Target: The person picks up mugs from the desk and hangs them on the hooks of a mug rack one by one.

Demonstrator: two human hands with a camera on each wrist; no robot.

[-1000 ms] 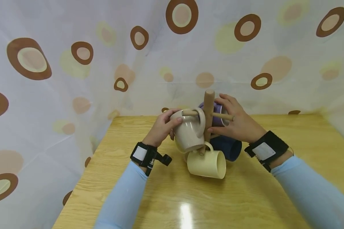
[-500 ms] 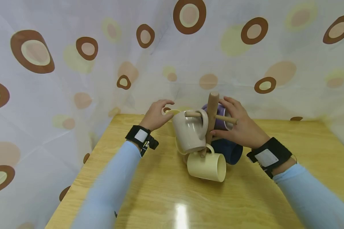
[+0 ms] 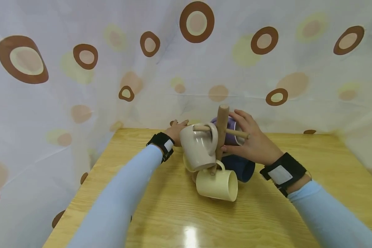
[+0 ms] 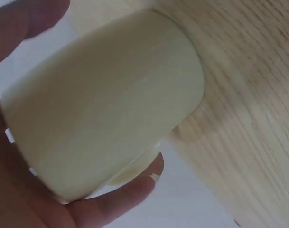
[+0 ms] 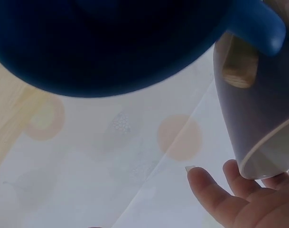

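Note:
A wooden mug tree (image 3: pixel 222 125) stands on the table with several mugs on its pegs. My left hand (image 3: pixel 175 132) reaches behind the grey-white mug (image 3: pixel 198 146), which partly hides it. In the left wrist view its fingers curl round a cream mug (image 4: pixel 111 99) at one end and by the handle. My right hand (image 3: pixel 257 144) curves round the purple mug (image 3: pixel 232 131); its thumb lies near the post. The right wrist view shows fingertips (image 5: pixel 239 180) at that mug's rim. A navy mug (image 3: pixel 240 167) hangs below, and a pale yellow mug (image 3: pixel 217 184) hangs low in front.
The wooden table (image 3: pixel 173 217) extends forward and to both sides of the mug tree. A patterned cloth (image 3: pixel 161 79) hangs close behind the table and along its left side. A bare peg (image 3: pixel 238 133) sticks out beside the right hand.
My left hand let go of the grey-white mug, drew away left, then reached in behind it to the cream mug. The right hand stays at the purple mug.

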